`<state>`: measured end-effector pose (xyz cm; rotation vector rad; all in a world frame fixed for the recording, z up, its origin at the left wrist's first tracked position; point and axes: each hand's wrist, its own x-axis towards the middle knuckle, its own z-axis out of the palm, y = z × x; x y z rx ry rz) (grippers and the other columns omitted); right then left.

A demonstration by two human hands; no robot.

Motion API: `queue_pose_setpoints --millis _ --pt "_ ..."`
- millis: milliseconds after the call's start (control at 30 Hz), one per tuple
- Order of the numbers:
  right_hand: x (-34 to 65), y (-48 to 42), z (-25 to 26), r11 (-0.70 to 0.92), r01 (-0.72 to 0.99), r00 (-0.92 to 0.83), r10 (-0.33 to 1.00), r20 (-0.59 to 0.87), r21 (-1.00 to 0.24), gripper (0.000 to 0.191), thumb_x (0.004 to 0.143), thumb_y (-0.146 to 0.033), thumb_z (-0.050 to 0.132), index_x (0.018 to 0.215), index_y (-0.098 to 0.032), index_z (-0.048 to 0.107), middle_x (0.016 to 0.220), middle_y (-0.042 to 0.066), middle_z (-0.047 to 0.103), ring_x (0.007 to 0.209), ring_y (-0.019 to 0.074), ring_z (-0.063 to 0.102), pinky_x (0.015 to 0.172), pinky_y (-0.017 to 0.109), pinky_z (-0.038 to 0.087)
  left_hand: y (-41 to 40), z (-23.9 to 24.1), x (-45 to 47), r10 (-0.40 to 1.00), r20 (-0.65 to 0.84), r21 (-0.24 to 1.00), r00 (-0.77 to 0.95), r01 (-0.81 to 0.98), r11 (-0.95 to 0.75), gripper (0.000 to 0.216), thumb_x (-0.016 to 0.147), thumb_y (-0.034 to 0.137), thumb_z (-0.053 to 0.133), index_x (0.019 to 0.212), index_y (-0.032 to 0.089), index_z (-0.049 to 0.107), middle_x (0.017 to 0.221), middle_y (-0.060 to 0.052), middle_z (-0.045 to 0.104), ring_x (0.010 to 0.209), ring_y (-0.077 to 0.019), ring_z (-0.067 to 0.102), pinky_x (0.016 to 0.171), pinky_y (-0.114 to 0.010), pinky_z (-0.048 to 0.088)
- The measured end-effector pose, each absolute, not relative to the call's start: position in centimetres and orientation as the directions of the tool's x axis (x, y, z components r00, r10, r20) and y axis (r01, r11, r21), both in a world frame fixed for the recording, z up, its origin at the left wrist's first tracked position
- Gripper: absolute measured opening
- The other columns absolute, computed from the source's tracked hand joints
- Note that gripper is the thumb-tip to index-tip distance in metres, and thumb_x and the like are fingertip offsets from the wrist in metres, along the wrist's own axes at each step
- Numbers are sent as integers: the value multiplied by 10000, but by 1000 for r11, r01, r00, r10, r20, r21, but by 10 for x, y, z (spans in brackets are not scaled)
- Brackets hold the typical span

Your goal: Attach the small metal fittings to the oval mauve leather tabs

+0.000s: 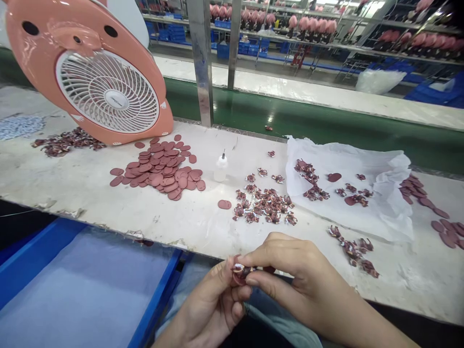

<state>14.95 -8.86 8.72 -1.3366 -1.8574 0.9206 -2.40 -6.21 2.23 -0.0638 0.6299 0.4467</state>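
Observation:
A small dark red-brown figurine (242, 271) with white and orange bits is held between my two hands, just off the table's front edge. My left hand (216, 304) pinches it from the left between thumb and fingers. From the right, the thumb and fingers of my right hand (295, 273) close on its other side. A reddish rim shows at the figurine's underside, but fingers cover most of it. Beyond my hands lies a heap of similar figurines (270, 205), with a single oval disc (224, 204) to its left.
A pile of oval discs (163, 169) lies at left, near an orange fan (161, 92). A small white dropper bottle (221, 170) stands upright. White sheeting (384, 212) at right bears figurines and discs. A blue-edged bin (83, 285) sits lower left. Behind the table runs a green conveyor belt (250, 108).

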Motion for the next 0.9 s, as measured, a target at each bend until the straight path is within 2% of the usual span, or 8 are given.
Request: queue_pose_setpoints --millis 333,533,667,767,900 --pt "148 -86 84 186 470 -275 960 57 -863 244 899 -184 595 1090 -333 625 891 -110 671 827 26 573 769 128 425 -62 25 -24 358 -608 40 709 -422 906 189 584 241 851 663 144 708 633 -15 685 562 -97 659 456 -112 505" --pt "146 -84 89 251 472 -288 950 121 -845 266 903 -132 577 1115 -287 619 885 -73 668 802 39 567 742 156 433 -61 27 -25 392 -594 94 703 -423 901 202 643 302 812 655 145 684 629 5 659 571 -80 648 418 -95 472" --pt "143 -82 87 355 498 -267 931 250 -791 227 875 -108 597 1077 -212 613 894 -31 659 802 60 568 730 172 449 -56 24 -25 437 -495 212 750 -384 899 311 785 465 659 823 158 689 795 -43 670 719 -119 669 414 -115 487" --pt "138 -80 78 439 580 -213 895 392 -686 228 863 -78 586 1069 -176 602 946 2 644 855 83 565 763 206 459 -54 24 -25 544 -486 358 684 -412 838 408 791 522 634 1004 175 653 907 -55 636 740 -122 636 400 -126 476" --pt "126 -78 62 504 729 -179 794 581 -464 278 831 -17 585 1087 -125 572 968 49 631 886 124 550 771 263 451 -56 27 -23 764 -470 607 442 -467 643 435 657 476 784 903 172 593 736 6 546 580 -76 487 399 -131 411"
